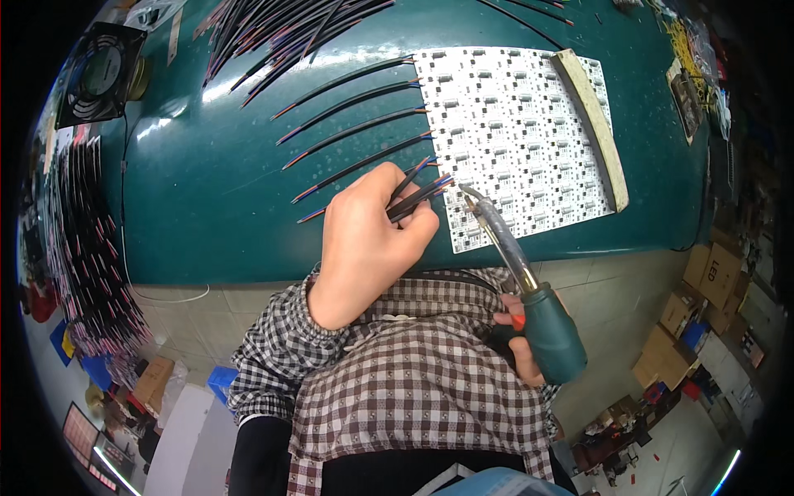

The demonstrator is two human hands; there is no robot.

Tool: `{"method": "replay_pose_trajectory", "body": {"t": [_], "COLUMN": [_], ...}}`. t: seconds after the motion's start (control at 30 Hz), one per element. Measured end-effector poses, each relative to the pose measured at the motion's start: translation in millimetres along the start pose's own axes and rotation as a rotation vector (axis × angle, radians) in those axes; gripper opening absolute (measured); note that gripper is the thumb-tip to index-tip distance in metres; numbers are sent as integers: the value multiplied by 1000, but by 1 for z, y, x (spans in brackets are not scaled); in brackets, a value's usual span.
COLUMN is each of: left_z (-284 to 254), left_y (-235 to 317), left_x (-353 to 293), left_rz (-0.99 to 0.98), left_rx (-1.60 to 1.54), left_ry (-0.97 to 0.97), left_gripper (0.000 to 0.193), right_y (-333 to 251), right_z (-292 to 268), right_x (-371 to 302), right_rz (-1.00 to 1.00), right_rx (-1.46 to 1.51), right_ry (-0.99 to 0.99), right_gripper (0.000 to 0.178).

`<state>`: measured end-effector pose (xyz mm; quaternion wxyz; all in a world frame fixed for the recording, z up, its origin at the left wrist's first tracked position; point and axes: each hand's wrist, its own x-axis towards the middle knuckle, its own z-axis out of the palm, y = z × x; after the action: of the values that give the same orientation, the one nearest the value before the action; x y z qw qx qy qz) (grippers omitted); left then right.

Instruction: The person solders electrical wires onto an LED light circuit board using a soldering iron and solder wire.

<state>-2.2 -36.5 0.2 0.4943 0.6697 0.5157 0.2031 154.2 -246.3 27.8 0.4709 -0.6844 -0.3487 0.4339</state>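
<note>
A white panel of small printed circuit boards lies on the green table. Several black cables with red and blue wire ends reach its left edge in a row. My left hand is closed around a few more black cables, their bare ends at the panel's lower left edge. My right hand grips the green handle of a soldering iron and is partly hidden behind it. The iron's bent tip hangs close to those wire ends; whether it touches the panel I cannot tell.
A pale bar lies across the panel's right side. A black fan stands at the far left. Cable bundles lie at the back and over the left edge. The green table's front edge runs before my apron.
</note>
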Motion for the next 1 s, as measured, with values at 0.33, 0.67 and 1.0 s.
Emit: {"method": "replay_pose_trajectory", "body": {"t": [0.33,0.67,1.0], "left_z": [6,7,6], "left_y": [-3,-1,-2], "left_x": [-7,-11,-11], "left_rz": [41,72,88], "left_rx": [7,29,41], "left_ry": [53,119,124], "left_gripper": [18,16,15], "right_y": [11,6,20], "right_z": [-2,3,-2], "right_x": [-8,-7,-16], "right_rz": [-67,35,-95], "right_rx": [-36,-52,-449], "right_ry": [-2,-22,-87], "right_gripper": [72,72,70]}}
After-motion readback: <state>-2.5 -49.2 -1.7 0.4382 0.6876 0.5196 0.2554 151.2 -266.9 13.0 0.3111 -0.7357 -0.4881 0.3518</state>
